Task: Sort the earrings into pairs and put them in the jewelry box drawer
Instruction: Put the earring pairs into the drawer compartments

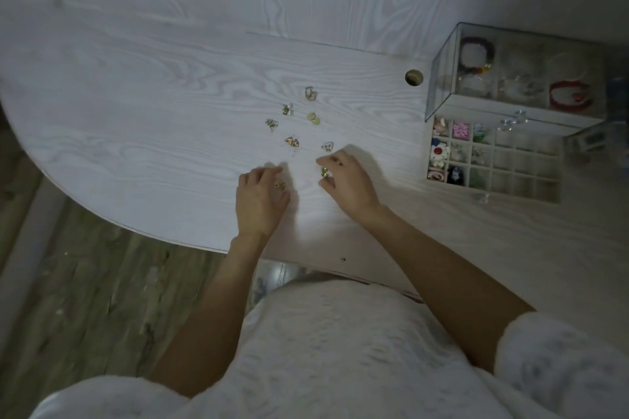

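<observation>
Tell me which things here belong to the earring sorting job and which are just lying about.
Part of the job: loose earrings on the table; earring at the left hand; earring at the right hand; open jewelry box drawer.

Lying about: bracelets in the glass box top; table's cable hole.

Gold earrings [292, 141] lie on a white wood-grain table [153, 95].

Bare tabletop [153, 119] left of scattered earrings [299, 119]; jewelry box [510, 78] and open drawer [493, 160] far right.

white table [170, 85] | small earrings [291, 141], blurry | jewelry box [442, 78]
</observation>
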`<move>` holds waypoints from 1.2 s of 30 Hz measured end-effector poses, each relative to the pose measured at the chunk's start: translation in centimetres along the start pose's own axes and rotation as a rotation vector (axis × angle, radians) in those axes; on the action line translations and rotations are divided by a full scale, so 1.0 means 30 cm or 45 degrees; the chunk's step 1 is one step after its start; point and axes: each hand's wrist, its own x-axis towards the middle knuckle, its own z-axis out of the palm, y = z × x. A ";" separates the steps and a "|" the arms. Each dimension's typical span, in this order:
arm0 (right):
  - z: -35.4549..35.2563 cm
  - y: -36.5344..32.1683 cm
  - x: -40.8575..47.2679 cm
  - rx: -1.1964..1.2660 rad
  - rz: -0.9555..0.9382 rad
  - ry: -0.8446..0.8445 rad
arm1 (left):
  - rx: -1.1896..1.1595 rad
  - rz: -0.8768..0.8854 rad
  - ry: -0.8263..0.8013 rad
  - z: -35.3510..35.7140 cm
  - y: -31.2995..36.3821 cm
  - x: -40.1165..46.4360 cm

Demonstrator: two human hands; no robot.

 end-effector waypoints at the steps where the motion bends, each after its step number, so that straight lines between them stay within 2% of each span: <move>1: 0.007 -0.006 0.007 -0.021 -0.002 0.002 | -0.039 -0.022 -0.021 -0.003 0.000 0.005; 7: 0.009 0.002 -0.002 -0.105 -0.086 0.075 | -0.183 -0.021 -0.033 -0.017 -0.018 0.028; 16: 0.008 0.034 -0.069 -0.227 -0.043 0.142 | -0.238 0.071 -0.071 -0.012 0.010 0.034; 23: -0.052 0.098 -0.164 -0.093 0.007 0.215 | -0.162 0.335 -0.171 0.062 0.124 0.051; 26: -0.118 0.133 -0.217 0.006 0.137 0.322 | -0.151 0.400 -0.224 0.094 0.185 0.061; 31: -0.277 0.229 -0.340 0.173 0.308 0.635 | -0.195 0.560 -0.274 0.140 0.321 0.037; 34: -0.374 0.324 -0.390 0.158 0.405 0.786 | -0.204 0.540 -0.270 0.163 0.370 0.030; 36: -0.414 0.396 -0.392 0.123 0.490 0.810 | -0.186 0.503 -0.267 0.171 0.376 0.031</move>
